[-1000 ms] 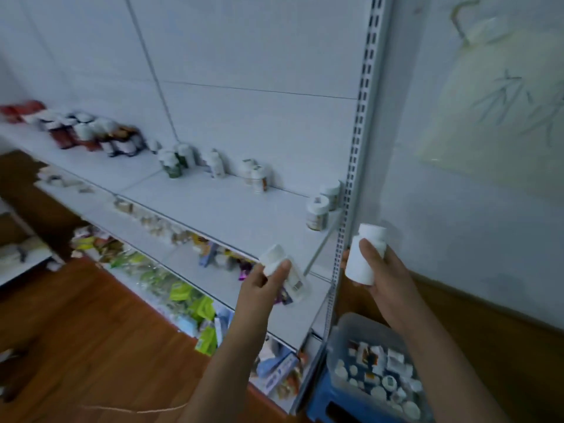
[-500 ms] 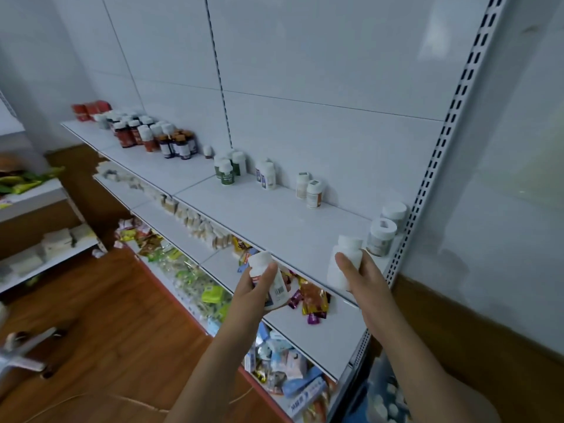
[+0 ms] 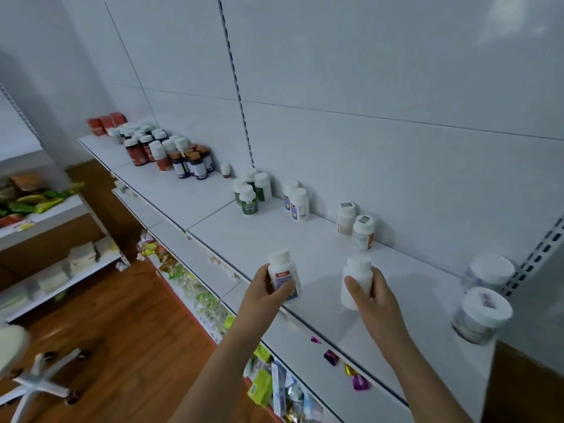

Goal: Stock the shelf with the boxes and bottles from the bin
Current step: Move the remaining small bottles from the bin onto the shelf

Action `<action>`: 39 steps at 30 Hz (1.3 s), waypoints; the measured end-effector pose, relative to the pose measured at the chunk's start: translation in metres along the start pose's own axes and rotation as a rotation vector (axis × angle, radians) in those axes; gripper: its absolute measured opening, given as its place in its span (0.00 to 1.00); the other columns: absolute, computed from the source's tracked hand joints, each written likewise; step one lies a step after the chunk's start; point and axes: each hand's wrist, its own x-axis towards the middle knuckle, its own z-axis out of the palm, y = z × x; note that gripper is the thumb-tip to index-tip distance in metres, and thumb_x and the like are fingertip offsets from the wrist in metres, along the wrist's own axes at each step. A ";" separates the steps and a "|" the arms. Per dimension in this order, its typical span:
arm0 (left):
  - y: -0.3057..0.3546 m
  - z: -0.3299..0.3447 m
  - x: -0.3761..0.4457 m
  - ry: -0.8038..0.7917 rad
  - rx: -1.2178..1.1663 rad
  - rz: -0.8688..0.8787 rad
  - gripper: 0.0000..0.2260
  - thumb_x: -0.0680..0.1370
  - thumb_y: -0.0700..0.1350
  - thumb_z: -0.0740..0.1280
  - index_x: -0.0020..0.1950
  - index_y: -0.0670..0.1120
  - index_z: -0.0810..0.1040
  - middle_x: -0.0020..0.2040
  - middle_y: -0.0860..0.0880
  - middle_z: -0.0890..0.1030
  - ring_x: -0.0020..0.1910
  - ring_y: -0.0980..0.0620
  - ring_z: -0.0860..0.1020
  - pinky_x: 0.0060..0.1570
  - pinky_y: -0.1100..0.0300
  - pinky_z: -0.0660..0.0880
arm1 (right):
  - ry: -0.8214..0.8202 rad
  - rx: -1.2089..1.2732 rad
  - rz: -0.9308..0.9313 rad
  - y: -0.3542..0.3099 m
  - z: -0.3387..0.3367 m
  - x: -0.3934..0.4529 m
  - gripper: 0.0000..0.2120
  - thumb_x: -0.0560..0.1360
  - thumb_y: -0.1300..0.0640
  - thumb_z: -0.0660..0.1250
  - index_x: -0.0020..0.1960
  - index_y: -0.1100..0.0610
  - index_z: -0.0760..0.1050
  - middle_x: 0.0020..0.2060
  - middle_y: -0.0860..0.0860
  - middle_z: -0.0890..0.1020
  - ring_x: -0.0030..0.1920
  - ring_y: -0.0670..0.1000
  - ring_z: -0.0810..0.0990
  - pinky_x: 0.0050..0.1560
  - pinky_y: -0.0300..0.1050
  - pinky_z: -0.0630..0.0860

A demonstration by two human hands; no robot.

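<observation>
Both bottles have come up over the shelf [image 3: 268, 239]: my left hand [image 3: 264, 293] grips the labelled bottle [image 3: 283, 277], my right hand [image 3: 374, 296] at three o'clock clasps the plain white bottle [image 3: 357, 279], ready to set down.

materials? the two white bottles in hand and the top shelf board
White bottle with the red-and-blue label in the left hand: looks like opaque plastic, smooth with a slight sheen, paper-like label. Plain white bottle in the right hand: same opaque plastic look. Pale grey top shelf board: probably painted sheet metal, matte, thin-edged.
</observation>
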 end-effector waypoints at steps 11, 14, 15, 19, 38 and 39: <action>-0.006 -0.041 0.112 0.051 0.194 0.185 0.22 0.72 0.46 0.76 0.64 0.58 0.75 0.54 0.54 0.80 0.49 0.62 0.78 0.46 0.69 0.76 | 0.269 -0.210 -0.026 0.009 0.066 0.059 0.13 0.76 0.48 0.69 0.58 0.46 0.69 0.47 0.44 0.80 0.46 0.48 0.79 0.40 0.43 0.71; 0.001 -0.050 0.153 0.037 0.211 0.224 0.22 0.72 0.44 0.76 0.63 0.58 0.74 0.54 0.55 0.79 0.49 0.63 0.77 0.44 0.73 0.73 | 0.324 -0.361 -0.015 0.009 0.080 0.060 0.16 0.75 0.46 0.69 0.60 0.47 0.69 0.47 0.44 0.78 0.45 0.51 0.76 0.41 0.46 0.68; 0.004 -0.052 0.166 0.030 0.214 0.237 0.22 0.73 0.44 0.75 0.64 0.57 0.74 0.54 0.56 0.79 0.49 0.64 0.77 0.44 0.75 0.72 | 0.330 -0.401 -0.019 0.009 0.082 0.059 0.17 0.75 0.46 0.69 0.61 0.48 0.69 0.46 0.44 0.77 0.45 0.51 0.75 0.41 0.46 0.68; 0.010 -0.055 0.213 -0.003 0.279 0.300 0.20 0.74 0.44 0.74 0.63 0.55 0.75 0.53 0.57 0.80 0.49 0.64 0.77 0.45 0.73 0.70 | 0.369 -0.442 -0.004 0.009 0.085 0.059 0.18 0.75 0.45 0.68 0.61 0.49 0.69 0.47 0.44 0.77 0.47 0.52 0.77 0.43 0.46 0.69; -0.044 -0.056 0.224 -0.098 0.678 0.692 0.06 0.74 0.38 0.68 0.50 0.43 0.76 0.47 0.46 0.75 0.48 0.46 0.71 0.49 0.50 0.74 | 0.643 -0.518 0.179 0.023 0.087 0.039 0.20 0.70 0.48 0.75 0.58 0.50 0.72 0.51 0.45 0.77 0.53 0.49 0.76 0.54 0.47 0.75; -0.045 -0.056 0.222 -0.164 0.703 0.783 0.04 0.74 0.38 0.68 0.47 0.44 0.75 0.45 0.47 0.75 0.46 0.48 0.70 0.46 0.52 0.73 | 0.648 -0.498 0.182 0.023 0.088 0.037 0.20 0.70 0.48 0.75 0.58 0.49 0.73 0.51 0.45 0.78 0.53 0.48 0.76 0.53 0.46 0.75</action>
